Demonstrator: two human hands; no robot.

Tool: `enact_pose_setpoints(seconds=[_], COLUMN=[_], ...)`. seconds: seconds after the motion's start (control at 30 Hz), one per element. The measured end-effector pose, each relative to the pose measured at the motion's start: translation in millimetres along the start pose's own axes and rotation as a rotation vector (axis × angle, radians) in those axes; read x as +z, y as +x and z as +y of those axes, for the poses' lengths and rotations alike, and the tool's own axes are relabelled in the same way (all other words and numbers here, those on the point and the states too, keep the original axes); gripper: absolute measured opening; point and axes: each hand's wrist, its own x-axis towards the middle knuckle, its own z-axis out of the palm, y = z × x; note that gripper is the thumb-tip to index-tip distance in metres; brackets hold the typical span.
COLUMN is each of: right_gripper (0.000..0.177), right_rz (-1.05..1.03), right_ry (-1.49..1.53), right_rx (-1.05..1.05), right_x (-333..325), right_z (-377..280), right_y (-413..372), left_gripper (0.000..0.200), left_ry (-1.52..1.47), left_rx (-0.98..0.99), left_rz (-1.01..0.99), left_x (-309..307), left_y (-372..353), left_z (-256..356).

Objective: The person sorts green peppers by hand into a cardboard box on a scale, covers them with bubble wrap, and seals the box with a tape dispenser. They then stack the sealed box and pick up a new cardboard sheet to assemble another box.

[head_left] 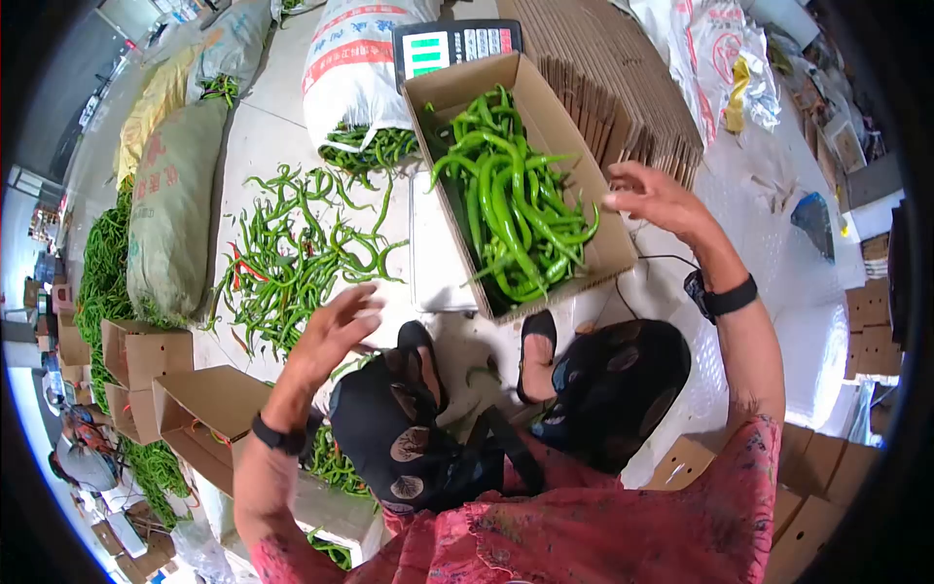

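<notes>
An open cardboard box (pixel 610 224) full of long green peppers (pixel 506 195) sits tilted on a white scale (pixel 433 253), whose display panel (pixel 457 49) shows behind it. My right hand (pixel 657 198) is just right of the box, fingers apart and holding nothing. Over the floor left of the scale hangs my left hand (pixel 334 331), its fingers spread and empty. Beyond it, loose green peppers (pixel 292 253) with a few red ones lie scattered on the floor.
A white sack (pixel 360 68) spills peppers behind the pile. Flattened cardboard (pixel 613 78) is stacked at the back right. Full sacks (pixel 175 204) and open boxes (pixel 219 399) stand at left. A person (pixel 86 462) is at the far left.
</notes>
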Motion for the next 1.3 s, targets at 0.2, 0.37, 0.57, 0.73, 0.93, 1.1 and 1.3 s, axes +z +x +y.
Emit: enact_pose_setpoints(seconds=[0.2, 0.37, 0.57, 0.73, 0.93, 1.1, 1.3], right_gripper=[0.052, 0.029, 0.027, 0.026, 0.007, 0.018, 0.02], right_rz=[-0.26, -0.256, -0.401, -0.186, -0.13, 0.167, -0.25], right_ry=[-0.125, -0.307, -0.008, 0.28, 0.206, -0.625, 0.352], right_rx=[-0.005, -0.342, 0.126, 0.165, -0.405, -0.692, -0.112], right_x=[9, 49, 81, 65, 71, 107, 69], right_z=[-1, -25, -28, -6, 23, -16, 1], right_y=[67, 47, 36, 29, 35, 39, 36], left_gripper=[0.084, 0.042, 0.048, 0.05, 0.047, 0.027, 0.03], left_ry=[0.121, 0.152, 0.894, 0.213, 0.244, 0.435, 0.655], left_rx=[0.018, 0.164, 0.329, 0.235, 0.349, 0.065, 0.416], left_rz=[-0.088, -0.079, 0.21, -0.038, 0.085, 0.123, 0.186], left_x=[74, 3, -2, 9, 2, -41, 2], left_y=[123, 135, 129, 113, 95, 114, 115], left_z=[70, 59, 68, 62, 29, 30, 39])
